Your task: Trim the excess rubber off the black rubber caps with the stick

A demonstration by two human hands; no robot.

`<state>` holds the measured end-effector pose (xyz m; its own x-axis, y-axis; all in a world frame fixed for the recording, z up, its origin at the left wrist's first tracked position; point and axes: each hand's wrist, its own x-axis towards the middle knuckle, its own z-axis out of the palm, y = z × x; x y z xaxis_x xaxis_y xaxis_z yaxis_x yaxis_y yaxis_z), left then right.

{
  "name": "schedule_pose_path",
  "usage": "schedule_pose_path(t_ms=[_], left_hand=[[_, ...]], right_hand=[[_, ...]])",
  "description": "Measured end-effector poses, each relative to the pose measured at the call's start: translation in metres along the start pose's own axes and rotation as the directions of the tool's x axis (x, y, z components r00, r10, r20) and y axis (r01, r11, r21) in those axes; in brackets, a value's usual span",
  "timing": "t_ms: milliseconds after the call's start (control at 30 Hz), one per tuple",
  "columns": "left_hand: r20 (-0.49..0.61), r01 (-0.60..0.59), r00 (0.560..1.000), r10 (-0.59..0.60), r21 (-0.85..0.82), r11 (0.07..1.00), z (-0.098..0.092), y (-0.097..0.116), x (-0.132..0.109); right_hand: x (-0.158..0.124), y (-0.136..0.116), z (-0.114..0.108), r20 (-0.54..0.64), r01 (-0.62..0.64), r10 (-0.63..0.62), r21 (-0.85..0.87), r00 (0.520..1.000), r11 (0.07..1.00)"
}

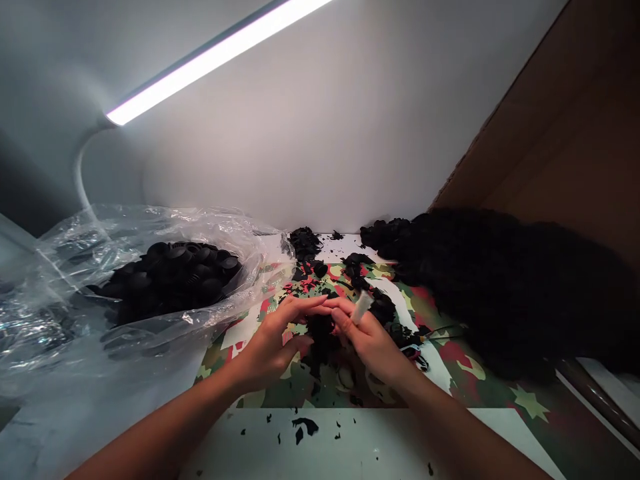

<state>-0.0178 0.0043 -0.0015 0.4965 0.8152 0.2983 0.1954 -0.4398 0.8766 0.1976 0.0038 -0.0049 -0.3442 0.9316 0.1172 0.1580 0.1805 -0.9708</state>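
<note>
My left hand (281, 337) is over the middle of the patterned sheet, its fingers stretched out and its thumb apart, with nothing visible between them. Its fingertips meet the fingers of my right hand (369, 339). That right hand is closed around a pale, stick-like thing (362, 306) whose blunt end points up; its lower end is hidden. Beneath both hands lies a heap of black scraps (320, 337). Just right of my right hand are more black pieces (383, 307) and what looks like a pair of thin metal tool arms (445, 331).
On the left, an open clear plastic bag (260, 267) holds many round black ribbed parts (175, 273). A large dark pile (495, 287) fills the right side before a cardboard panel (565, 133). A lit tube lamp (215, 63) hangs above. Black bits dot the white sheet (260, 453) in front.
</note>
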Motion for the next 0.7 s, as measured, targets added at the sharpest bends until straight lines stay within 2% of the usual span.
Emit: schedule_pose_path(t_ms=[100, 167, 233, 333, 433, 600, 700], left_hand=[[0.0, -0.009, 1.0, 0.009, -0.08, 0.997, 0.001, -0.001, 0.0], [-0.021, -0.017, 1.0, 0.014, -0.175, 0.984, 0.004, -0.002, 0.001], [-0.069, -0.002, 0.998, -0.014, -0.216, 0.976, 0.006, -0.003, 0.004], [-0.128, 0.086, 0.986, -0.102, -0.122, 0.989, 0.008, -0.005, 0.007], [-0.115, 0.15, 0.982, -0.148, 0.012, 0.989, 0.005, -0.005, 0.009], [-0.077, 0.106, 0.992, -0.097, 0.129, 0.986, -0.006, -0.004, 0.009], [-0.18, 0.057, 0.983, -0.028, 0.155, 0.986, -0.013, -0.001, 0.011]], right_hand=[[-0.002, 0.0, 0.007, 0.057, -0.059, 0.053, 0.096, 0.997, 0.994], [-0.003, -0.001, 0.011, 0.004, -0.094, 0.095, 0.132, 0.996, 0.987], [-0.004, -0.003, 0.014, -0.072, -0.089, 0.094, 0.076, 0.993, 0.993], [-0.005, -0.007, 0.018, -0.162, -0.025, 0.013, -0.072, 0.987, 0.997], [-0.006, -0.009, 0.02, -0.206, 0.022, -0.048, -0.13, 0.977, 0.991], [-0.005, -0.009, 0.018, -0.19, 0.044, -0.079, -0.18, 0.979, 0.983], [-0.004, -0.012, 0.013, -0.17, 0.04, -0.078, -0.216, 0.982, 0.975]])
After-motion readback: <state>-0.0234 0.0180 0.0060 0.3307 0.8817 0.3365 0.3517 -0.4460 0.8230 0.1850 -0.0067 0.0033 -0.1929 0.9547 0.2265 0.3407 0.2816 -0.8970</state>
